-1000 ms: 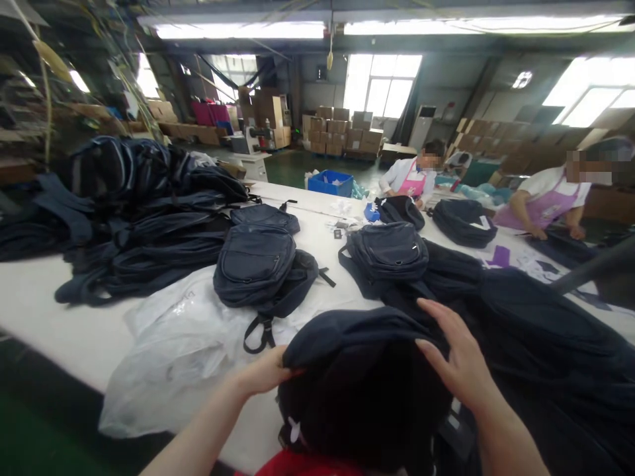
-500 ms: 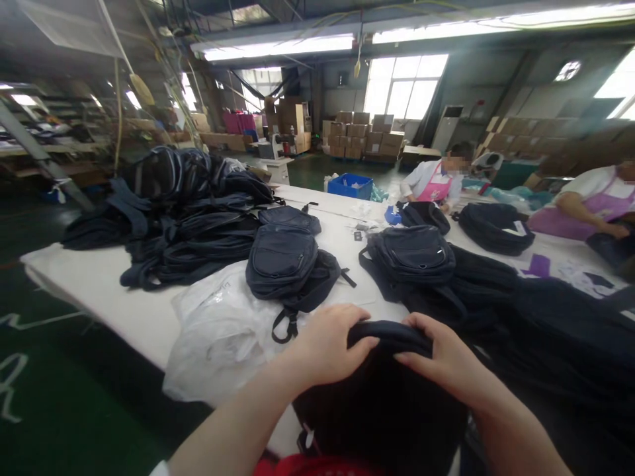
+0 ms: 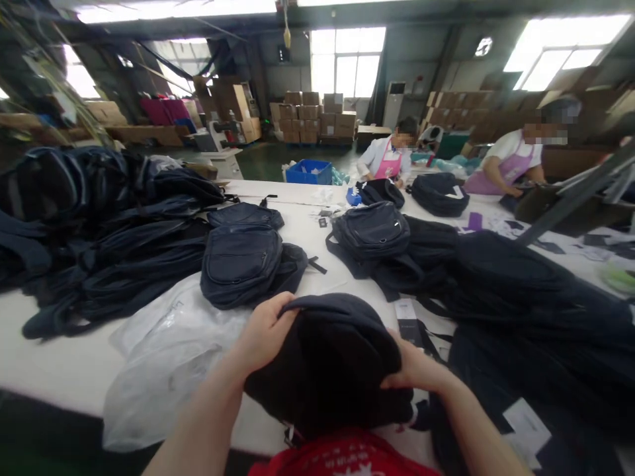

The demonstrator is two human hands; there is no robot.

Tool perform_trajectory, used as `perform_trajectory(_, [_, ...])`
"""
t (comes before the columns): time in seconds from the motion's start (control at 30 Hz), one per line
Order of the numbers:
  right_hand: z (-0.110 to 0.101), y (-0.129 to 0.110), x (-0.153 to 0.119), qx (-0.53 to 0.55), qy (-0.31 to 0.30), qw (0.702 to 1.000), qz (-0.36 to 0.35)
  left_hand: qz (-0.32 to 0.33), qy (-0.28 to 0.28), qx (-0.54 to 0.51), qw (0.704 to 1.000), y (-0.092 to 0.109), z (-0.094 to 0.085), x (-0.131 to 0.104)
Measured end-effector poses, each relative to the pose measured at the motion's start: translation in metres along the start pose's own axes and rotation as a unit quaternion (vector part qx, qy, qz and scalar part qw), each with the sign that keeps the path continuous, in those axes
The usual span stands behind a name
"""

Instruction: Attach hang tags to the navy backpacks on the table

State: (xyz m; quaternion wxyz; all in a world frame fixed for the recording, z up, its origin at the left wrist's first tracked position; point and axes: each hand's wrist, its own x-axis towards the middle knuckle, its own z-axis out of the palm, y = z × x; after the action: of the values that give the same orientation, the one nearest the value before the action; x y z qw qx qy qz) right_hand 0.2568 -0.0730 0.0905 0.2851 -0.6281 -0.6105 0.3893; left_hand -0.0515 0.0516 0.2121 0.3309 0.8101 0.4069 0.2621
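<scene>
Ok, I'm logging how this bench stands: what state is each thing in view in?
Left hand: gripping the dark bag's left edge.
Right hand: gripping its right edge.
Dark bag: held; too dark to tell whether zipped.
Backpack beyond left hand: lying front up.
Plastic bag: crumpled on the table.
Bag pile at left: heaped, limp.
Blue bin: open-topped, pale material inside.
Cardboard boxes: stacked.
Ceiling light: lit.

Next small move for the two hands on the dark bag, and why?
Probably ease the left hand and right hand slightly apart, to draw the top of the dark bag tauter: the left hand grips its upper left edge, the right hand its right side, and the fabric between them bows up in soft folds.
</scene>
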Motion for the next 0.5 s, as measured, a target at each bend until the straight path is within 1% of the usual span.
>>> perform_trajectory(0.07, [0.028, 0.01, 0.002, 0.065, 0.016, 0.997, 0.035, -0.02, 0.005, 0.039, 0.999, -0.004, -0.008, 0.012])
perform_trajectory(0.13, [0.049, 0.009, 0.004, 0.125, 0.025, 0.99, 0.058, -0.04, 0.015, 0.102, 0.994, -0.003, -0.017, 0.026])
perform_trajectory(0.2, [0.06, 0.003, 0.007, 0.173, 0.012, 0.983, 0.06, -0.058, 0.025, 0.161, 0.985, 0.001, -0.024, 0.04])
perform_trajectory(0.27, [0.066, 0.002, 0.011, 0.203, 0.012, 0.977, 0.056, -0.073, 0.028, 0.197, 0.977, 0.004, -0.025, 0.052])
perform_trajectory(0.33, [0.072, 0.012, 0.016, 0.227, 0.013, 0.971, 0.067, -0.082, 0.008, 0.208, 0.975, 0.003, -0.014, 0.062])
perform_trajectory(0.43, [0.082, 0.043, 0.026, 0.275, -0.014, 0.956, 0.104, -0.105, -0.045, 0.197, 0.974, -0.012, 0.023, 0.071])
perform_trajectory(0.5, [0.085, 0.068, 0.032, 0.332, -0.047, 0.935, 0.114, -0.127, -0.051, 0.19, 0.972, -0.024, 0.048, 0.072])
